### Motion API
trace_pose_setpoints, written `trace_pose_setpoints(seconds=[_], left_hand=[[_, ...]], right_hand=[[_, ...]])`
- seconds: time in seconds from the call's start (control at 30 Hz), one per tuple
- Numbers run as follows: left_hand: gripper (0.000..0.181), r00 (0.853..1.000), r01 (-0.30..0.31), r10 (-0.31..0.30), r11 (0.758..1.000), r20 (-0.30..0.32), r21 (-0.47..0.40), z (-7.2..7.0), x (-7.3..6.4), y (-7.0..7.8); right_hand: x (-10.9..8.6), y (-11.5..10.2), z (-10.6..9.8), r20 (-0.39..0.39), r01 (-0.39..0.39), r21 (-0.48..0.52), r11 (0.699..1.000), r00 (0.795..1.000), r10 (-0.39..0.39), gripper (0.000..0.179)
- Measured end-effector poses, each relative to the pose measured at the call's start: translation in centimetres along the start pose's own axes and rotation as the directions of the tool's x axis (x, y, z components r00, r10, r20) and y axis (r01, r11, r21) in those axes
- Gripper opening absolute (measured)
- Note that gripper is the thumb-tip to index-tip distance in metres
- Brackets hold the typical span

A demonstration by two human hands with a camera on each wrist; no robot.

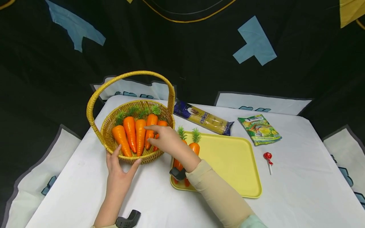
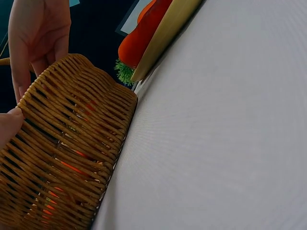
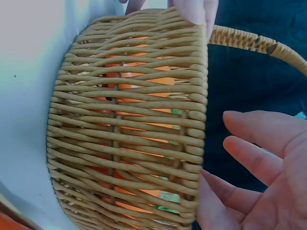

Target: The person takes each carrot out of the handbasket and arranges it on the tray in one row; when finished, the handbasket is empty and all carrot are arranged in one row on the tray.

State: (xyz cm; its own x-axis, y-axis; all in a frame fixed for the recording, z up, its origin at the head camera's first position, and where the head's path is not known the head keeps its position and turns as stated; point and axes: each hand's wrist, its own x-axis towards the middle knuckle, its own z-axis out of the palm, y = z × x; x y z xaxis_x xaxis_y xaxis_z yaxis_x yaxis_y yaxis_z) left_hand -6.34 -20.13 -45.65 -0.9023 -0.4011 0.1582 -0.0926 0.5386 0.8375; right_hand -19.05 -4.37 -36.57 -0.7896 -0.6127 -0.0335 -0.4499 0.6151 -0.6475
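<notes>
A woven wicker basket (image 1: pixel 151 157) with a tall arched handle stands at the left of the table, holding several orange carrots (image 1: pixel 129 134) with green tops. My left hand (image 1: pixel 117 175) grips its near left rim, fingers and thumb spread along it; the thumb (image 2: pixel 9 125) lies at the rim in the left wrist view. Over the basket's right side reaches my right hand (image 1: pixel 168 139), its fingers loosely bent and apart. Nothing sits between those fingers (image 3: pixel 254 155) in the right wrist view. Two more carrots (image 1: pixel 195 148) lie on a yellow tray (image 1: pixel 228 164), partly hidden by my right forearm.
Behind the tray lies a pack of spaghetti (image 1: pixel 203 117), close to the basket's right side. A green candy bag (image 1: pixel 260 129) and a red lollipop (image 1: pixel 268 155) are on the white table (image 1: pixel 302 177) to the right. A black curtain (image 1: pixel 182 53) hangs behind.
</notes>
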Motion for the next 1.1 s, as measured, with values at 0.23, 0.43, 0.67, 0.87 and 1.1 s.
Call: trace_pose_setpoints(seconds=[0.23,0.43,0.67,0.87,1.1], left_hand=[[0.087,1.0,0.002,-0.002,1.0,0.0,0.01,0.1,0.0,0.1],[0.087,1.0,0.008,-0.008,1.0,0.005,0.011,0.1,0.0,0.0],[0.087,1.0,0.017,-0.017,1.0,0.005,0.016,0.0,-0.1,0.1],[0.087,1.0,0.018,-0.018,1.0,0.004,0.02,0.0,-0.1,0.1],[0.087,1.0,0.018,-0.018,1.0,0.002,0.023,0.0,0.0,0.1]], right_hand=[[1.0,0.3,0.7,0.017,-0.026,0.002,1.0,1.0,0.026,0.046],[1.7,0.2,1.3,0.05,-0.05,-0.003,0.999,0.997,0.05,0.046],[2.4,0.1,1.9,0.069,-0.081,0.049,0.996,0.995,0.078,0.048],[3.3,0.0,2.4,0.05,-0.12,0.095,0.988,0.992,0.115,0.051],[3.9,-0.2,2.7,0.034,-0.144,0.092,0.985,0.989,0.141,0.054]])
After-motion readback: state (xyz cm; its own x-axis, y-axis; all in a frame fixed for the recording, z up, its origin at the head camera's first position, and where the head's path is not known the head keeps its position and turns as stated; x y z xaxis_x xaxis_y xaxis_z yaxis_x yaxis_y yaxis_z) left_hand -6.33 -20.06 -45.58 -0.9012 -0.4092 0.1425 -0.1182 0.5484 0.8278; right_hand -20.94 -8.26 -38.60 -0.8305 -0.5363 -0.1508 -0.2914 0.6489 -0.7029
